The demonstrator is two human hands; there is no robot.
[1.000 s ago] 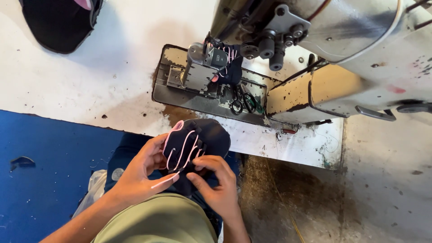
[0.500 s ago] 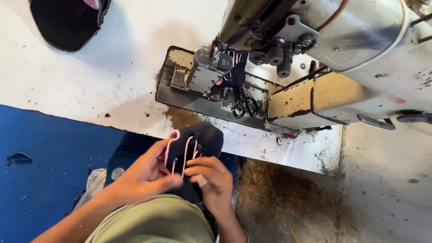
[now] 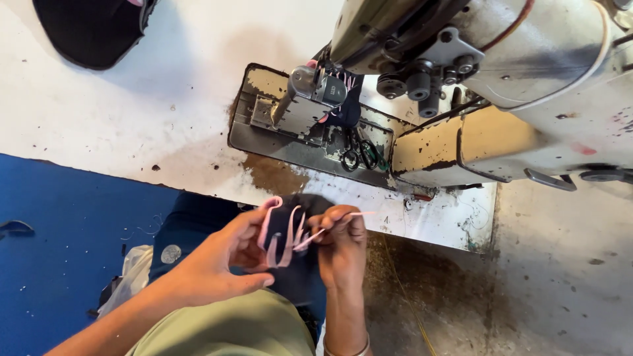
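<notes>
The dark fabric piece (image 3: 290,254) with pale pink strips sits between both hands, just below the near edge of the white table (image 3: 132,125) and above the person's lap. The left hand (image 3: 221,264) curls under and around its left side, thumb stretched along the lower edge, fingers closed on the cloth. The right hand (image 3: 343,244) closes on its right side and pinches one pink strip (image 3: 330,227) between fingertips, drawing it out sideways to the right. Just beyond the hands lies the table edge, stained brown, and past that the worn metal bed of the sewing machine (image 3: 461,79), with a small pair of scissors (image 3: 359,155) resting on it near the needle area. The machine's bulky head looms over the bed at upper right and blocks the view of the table behind it. A dark cap-like item (image 3: 92,33) lies at the far left corner. A blue surface (image 3: 59,231) spreads to the left below the table, rough concrete floor (image 3: 560,283) to the right. Compared with half a second ago, the piece is raised closer to the table edge and the right hand has shifted from its lower edge to pulling a strip free
</notes>
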